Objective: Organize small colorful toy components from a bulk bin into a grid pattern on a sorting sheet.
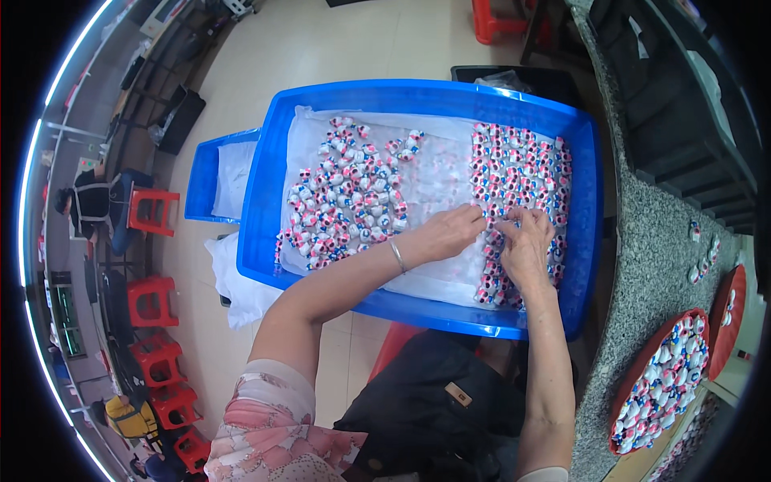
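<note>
Here, my left grip and right grip almost meet at the neat rows of little figures, on the right side of the big blue tub. My fingers are bent, but I can't tell if they pinch a figure. A loose pile of figures sits on the left, on a white sheet. More fill a red bowl on the gray bench.

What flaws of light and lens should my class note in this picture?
All in the head view: the strip lights are burnt out to white and bow along the left rim; the counter has a curved edge; the corners fall to black; the tub is well lit; the pieces show little fine detail.
</note>
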`<action>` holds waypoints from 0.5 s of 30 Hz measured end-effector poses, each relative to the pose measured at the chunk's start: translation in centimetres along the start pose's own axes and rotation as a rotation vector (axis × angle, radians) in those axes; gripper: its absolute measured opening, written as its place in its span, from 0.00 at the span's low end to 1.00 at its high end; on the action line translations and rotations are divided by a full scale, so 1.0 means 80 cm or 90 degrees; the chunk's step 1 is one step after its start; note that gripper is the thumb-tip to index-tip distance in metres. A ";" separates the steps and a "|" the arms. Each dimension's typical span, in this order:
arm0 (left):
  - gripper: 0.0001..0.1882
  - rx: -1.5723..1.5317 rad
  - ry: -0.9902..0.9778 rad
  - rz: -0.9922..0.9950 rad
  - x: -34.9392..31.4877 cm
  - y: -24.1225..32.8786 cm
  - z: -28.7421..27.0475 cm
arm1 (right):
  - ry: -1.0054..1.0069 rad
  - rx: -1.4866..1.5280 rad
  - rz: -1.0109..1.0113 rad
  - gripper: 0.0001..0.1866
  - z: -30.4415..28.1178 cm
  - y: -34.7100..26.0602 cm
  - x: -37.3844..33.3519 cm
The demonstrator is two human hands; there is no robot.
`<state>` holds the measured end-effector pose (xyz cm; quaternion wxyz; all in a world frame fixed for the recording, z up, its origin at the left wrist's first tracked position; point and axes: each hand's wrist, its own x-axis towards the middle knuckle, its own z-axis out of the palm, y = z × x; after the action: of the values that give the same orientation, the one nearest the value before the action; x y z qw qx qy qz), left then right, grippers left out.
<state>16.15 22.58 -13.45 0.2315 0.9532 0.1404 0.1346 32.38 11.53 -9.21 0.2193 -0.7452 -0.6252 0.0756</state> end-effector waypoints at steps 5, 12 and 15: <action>0.12 -0.019 0.040 0.010 -0.005 -0.002 0.007 | -0.049 -0.014 -0.055 0.18 0.005 -0.014 -0.010; 0.08 0.067 0.035 -0.108 -0.024 -0.029 -0.082 | -0.067 -0.043 -0.051 0.19 0.007 -0.010 -0.017; 0.06 0.235 -0.062 -0.108 -0.043 -0.060 -0.113 | -0.049 -0.032 -0.033 0.20 -0.005 -0.014 -0.012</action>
<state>9.10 29.22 -8.70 0.0695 0.9696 0.2309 0.0408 31.34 10.64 -8.59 0.1780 -0.7304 -0.6542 0.0826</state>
